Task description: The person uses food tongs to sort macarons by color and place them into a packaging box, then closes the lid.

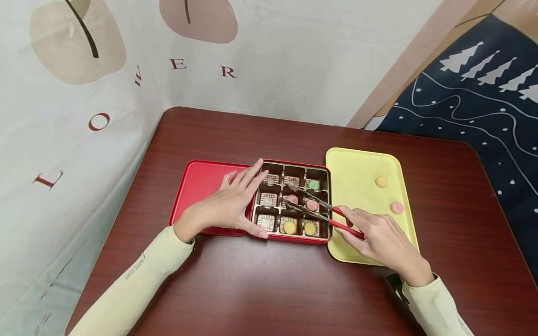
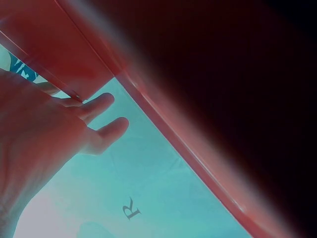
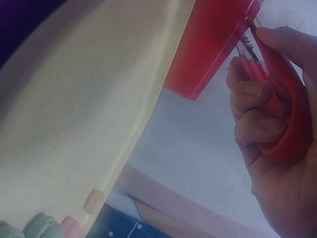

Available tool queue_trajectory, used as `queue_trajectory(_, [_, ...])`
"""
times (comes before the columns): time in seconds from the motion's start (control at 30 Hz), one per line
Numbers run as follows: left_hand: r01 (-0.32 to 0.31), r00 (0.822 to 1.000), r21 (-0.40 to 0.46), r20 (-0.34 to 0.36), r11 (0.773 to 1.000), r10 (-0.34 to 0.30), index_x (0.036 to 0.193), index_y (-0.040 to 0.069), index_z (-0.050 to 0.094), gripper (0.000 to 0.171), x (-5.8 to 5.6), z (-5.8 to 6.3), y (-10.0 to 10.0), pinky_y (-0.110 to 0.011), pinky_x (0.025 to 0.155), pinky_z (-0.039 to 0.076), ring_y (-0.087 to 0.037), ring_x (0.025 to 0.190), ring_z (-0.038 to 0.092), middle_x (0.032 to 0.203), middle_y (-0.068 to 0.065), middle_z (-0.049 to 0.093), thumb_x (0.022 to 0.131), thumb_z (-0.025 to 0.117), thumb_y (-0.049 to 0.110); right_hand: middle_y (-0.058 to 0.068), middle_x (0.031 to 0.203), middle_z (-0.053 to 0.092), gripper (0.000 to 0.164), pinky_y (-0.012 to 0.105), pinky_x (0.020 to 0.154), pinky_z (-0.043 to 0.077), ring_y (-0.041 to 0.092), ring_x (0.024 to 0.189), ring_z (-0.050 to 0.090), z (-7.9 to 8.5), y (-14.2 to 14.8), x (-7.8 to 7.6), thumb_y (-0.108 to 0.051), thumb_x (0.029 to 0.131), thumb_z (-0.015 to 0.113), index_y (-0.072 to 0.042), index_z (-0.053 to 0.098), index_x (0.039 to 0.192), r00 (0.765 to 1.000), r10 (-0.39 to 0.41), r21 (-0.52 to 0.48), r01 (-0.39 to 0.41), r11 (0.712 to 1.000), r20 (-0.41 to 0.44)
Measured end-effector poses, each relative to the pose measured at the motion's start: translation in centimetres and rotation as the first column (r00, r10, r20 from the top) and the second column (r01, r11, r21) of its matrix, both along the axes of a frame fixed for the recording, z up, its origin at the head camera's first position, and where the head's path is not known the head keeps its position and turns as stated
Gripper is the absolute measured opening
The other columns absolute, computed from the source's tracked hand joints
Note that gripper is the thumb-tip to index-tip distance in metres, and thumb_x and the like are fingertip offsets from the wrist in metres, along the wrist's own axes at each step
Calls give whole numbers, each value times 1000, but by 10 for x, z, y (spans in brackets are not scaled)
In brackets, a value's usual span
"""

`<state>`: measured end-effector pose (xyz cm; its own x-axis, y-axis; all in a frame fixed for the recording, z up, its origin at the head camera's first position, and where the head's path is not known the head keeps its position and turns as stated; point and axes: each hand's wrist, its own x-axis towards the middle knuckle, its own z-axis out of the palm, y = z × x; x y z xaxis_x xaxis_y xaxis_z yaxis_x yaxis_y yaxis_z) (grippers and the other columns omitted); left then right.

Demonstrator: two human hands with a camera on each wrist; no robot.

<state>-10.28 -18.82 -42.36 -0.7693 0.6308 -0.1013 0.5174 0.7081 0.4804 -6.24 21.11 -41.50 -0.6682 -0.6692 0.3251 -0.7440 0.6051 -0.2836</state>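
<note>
My right hand grips red-handled tongs, curled around the handles. The tongs' dark arms reach over a red box with a dark divided insert. Their tips are spread about a pink macaron in the middle compartment; whether they touch it I cannot tell. Another pink macaron sits to its right, a green macaron in the back right compartment, and yellow macarons in two front compartments. My left hand lies spread over the box's left edge, thumb at the front rim, fingers toward the back.
A red lid lies left of the box, partly under the left hand. On the right, a yellow tray bears a yellow macaron and a pink one. Green macarons on the tray show in the right wrist view.
</note>
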Motion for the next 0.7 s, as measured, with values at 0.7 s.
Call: queue_trajectory(0.7, [4, 1000, 6, 0, 1000, -4, 175, 5, 6, 152, -1, -3, 0, -69, 123, 12, -38, 163, 14, 181, -14, -13, 71, 85, 84, -3, 79, 60, 69, 23, 45, 34, 5, 57, 39, 7, 47, 12, -67, 108, 52, -5, 75, 130, 975, -194, -48, 190, 981, -106])
